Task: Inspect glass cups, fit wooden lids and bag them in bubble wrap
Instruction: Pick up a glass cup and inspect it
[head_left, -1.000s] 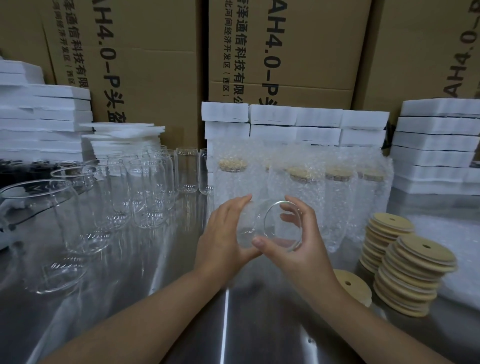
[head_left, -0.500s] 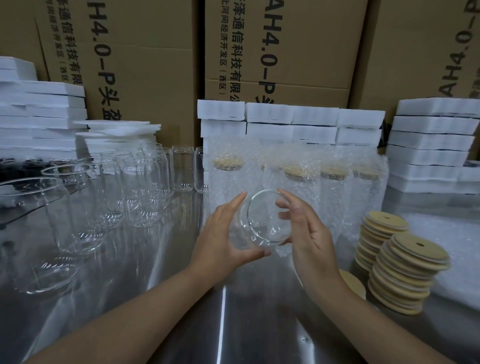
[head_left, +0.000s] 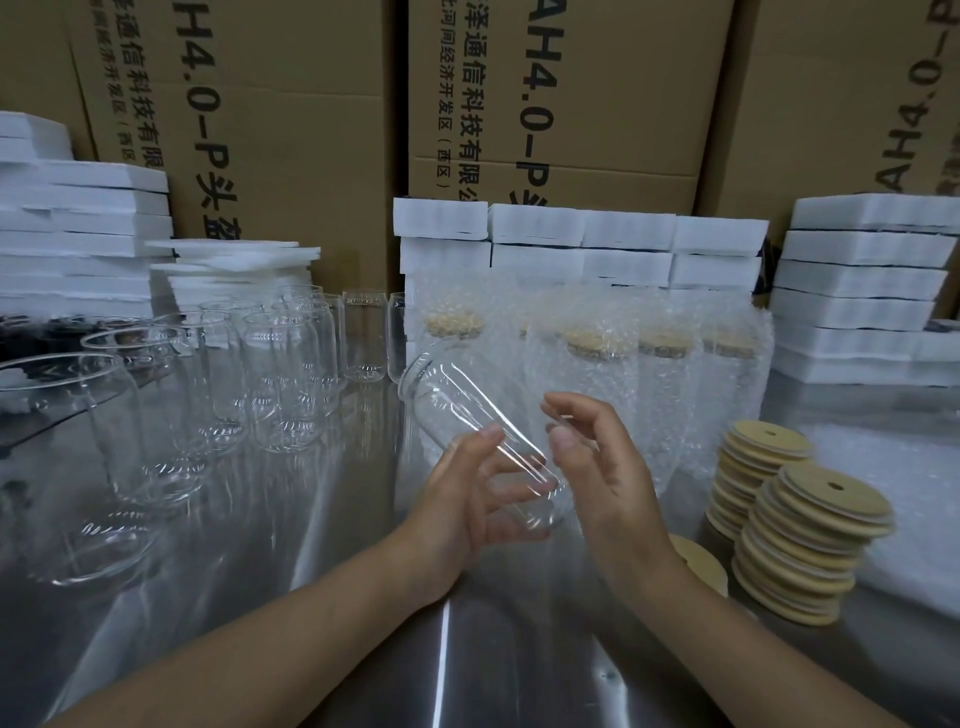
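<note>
Left hand (head_left: 467, 501) gripped the tilted glass cup (head_left: 462, 410), thumb on top; right hand (head_left: 605, 467) just beside it, fingers loose, holding nothing.

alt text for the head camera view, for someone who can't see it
A person's left hand grips a clear glass cup tilted over a steel table, the right hand open beside its base. Bare cups stand left, bubble-wrapped lidded cups behind, stacked wooden lids right.
</note>
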